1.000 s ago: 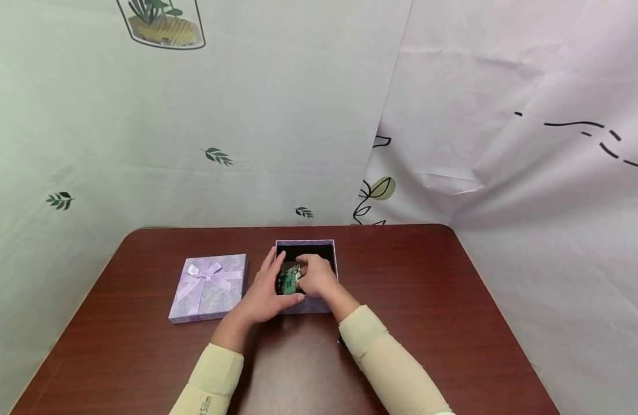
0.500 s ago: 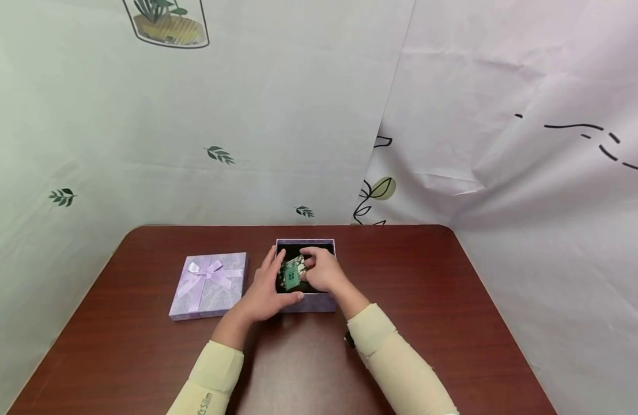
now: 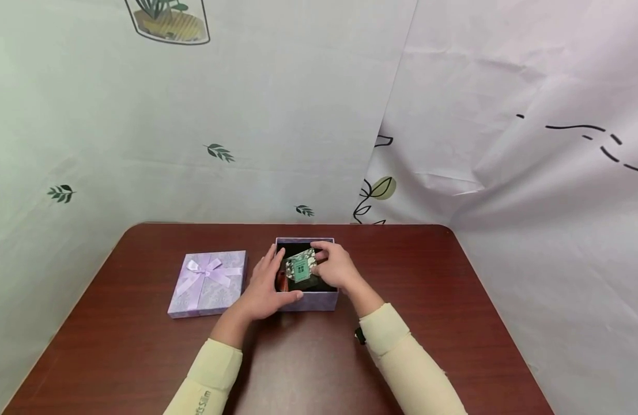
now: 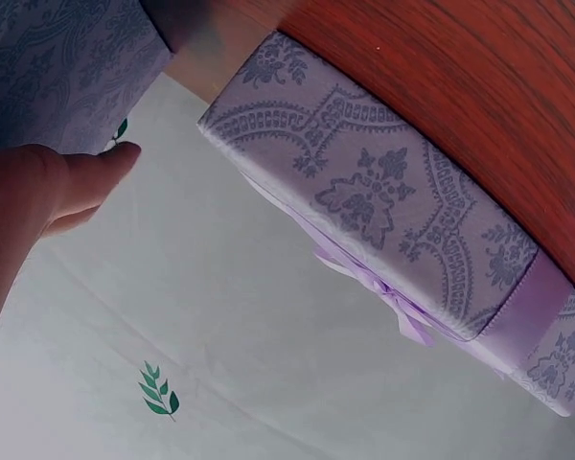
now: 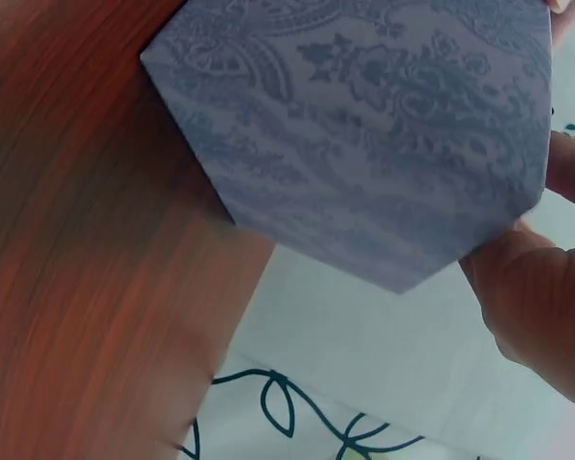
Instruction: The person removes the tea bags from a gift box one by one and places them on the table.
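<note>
A purple patterned gift box stands uncovered, with a black interior. My left hand rests over its near-left corner, fingers fairly straight along the left wall and thumb along the front edge. In the left wrist view, that hand lies against the box. With thumb and fingers, my right hand pinches the right edge of a small flat square pack, green with a white floral pattern, tilted over the box opening. The right wrist view shows the box's outer wall and part of the right hand; the pack is hidden there.
Left of the box lies its purple lid with a ribbon bow, shown edge-on as a lid in the left wrist view. Inside the box, an orange-brown item partly shows. The dark red table meets a white printed curtain.
The green pack has come up and to the right in my right hand and turned flatter to view. An orange-brown item now shows beneath it. My left hand stays at the box.
</note>
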A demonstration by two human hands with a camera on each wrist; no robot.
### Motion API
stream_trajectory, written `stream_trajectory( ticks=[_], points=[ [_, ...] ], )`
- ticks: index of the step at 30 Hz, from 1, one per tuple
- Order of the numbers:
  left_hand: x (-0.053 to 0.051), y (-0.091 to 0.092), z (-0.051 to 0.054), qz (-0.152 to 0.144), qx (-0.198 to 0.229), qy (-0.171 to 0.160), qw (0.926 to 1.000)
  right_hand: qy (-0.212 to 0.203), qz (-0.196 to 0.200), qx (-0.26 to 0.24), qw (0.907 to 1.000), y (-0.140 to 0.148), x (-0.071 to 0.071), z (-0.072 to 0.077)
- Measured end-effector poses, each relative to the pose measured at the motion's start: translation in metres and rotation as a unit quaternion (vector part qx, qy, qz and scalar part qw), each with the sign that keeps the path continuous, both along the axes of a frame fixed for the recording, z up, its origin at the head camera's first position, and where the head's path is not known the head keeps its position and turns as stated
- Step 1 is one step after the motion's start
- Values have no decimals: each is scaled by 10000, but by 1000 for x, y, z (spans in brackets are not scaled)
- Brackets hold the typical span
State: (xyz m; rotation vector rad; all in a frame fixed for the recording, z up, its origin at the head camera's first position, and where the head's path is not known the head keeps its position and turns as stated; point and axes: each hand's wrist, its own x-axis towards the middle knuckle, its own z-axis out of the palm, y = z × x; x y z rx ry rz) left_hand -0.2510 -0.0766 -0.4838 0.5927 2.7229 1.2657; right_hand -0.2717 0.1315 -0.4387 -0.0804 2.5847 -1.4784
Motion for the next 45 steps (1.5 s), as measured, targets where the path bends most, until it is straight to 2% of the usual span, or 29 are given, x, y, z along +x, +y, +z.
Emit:
stream_trajectory(
  ticks=[7,12,20,29,45],
  points=[
    [0,1,1,43,-161,-34,9999,-67,-102,-631,9979,14,2,2],
    [0,1,1,81,-151,-62,9998,-132,-290,-1128,9931,24,0,-1],
    [-1,3,0,63,-142,-71,9999,-191,-555,-1640,9847,49,-2,-8],
    [0,1,-1,107,-187,-134,9997,-359,-1104,-1713,9784,76,-5,-18],
    [1,0,-1,150,-262,-127,9995,-838,-1413,-1968,9666,114,-12,-42]
  ],
)
